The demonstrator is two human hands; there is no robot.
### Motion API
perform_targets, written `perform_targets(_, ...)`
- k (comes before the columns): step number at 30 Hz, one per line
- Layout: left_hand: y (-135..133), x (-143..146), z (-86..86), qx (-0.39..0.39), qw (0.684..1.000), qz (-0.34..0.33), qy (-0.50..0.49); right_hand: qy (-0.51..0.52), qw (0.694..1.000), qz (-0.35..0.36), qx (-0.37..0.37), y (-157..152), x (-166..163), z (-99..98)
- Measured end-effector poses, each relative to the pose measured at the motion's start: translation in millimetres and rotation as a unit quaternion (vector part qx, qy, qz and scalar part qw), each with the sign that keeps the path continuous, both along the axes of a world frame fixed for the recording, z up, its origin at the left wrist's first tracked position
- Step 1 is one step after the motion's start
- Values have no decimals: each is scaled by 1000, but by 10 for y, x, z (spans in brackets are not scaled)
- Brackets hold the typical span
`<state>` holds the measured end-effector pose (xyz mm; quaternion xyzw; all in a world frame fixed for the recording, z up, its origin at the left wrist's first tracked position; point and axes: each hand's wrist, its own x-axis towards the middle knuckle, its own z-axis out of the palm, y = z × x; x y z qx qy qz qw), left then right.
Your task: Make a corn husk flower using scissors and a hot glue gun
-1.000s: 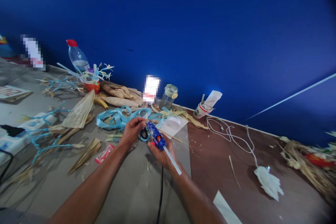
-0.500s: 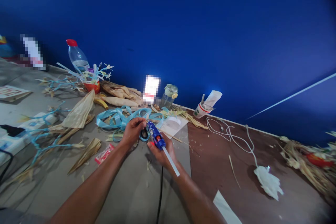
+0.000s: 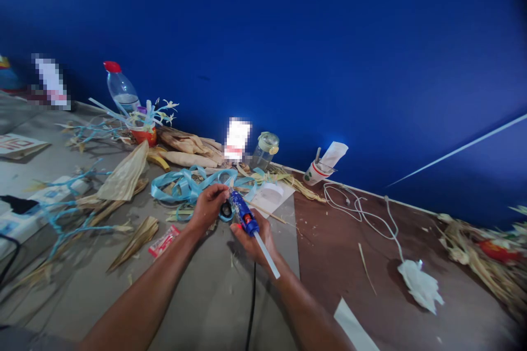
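My right hand (image 3: 257, 241) is closed around a blue glue gun (image 3: 245, 214), its tip pointing up and away from me. A white glue stick (image 3: 267, 255) sticks out of the gun's back end toward my wrist. My left hand (image 3: 209, 205) is pinched close beside the gun's tip; what lies between its fingertips is too small to make out. Just below the fingers, a black scissors handle (image 3: 226, 209) shows between my two hands. Light blue ribbon (image 3: 181, 185) lies looped on the table behind my left hand.
Dried corn husks (image 3: 125, 173) and blue-wrapped stems (image 3: 66, 225) lie at left beside a white power strip (image 3: 24, 225). A glass jar (image 3: 265, 149), a paper cup (image 3: 316, 171) and a bottle (image 3: 121, 88) stand along the blue wall. A white cable (image 3: 362, 211) runs at right.
Almost nothing differs. The glue gun and its stick have shifted very slightly in my right hand; my left hand keeps its place by the tip.
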<state>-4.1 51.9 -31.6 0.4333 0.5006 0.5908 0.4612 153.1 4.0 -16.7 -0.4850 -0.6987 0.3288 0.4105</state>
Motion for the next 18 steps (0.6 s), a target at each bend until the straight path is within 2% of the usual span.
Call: perform_targets(18,8,-16,17,-3,1000,4,-26,-2,1000,4,-9,-4,5,16)
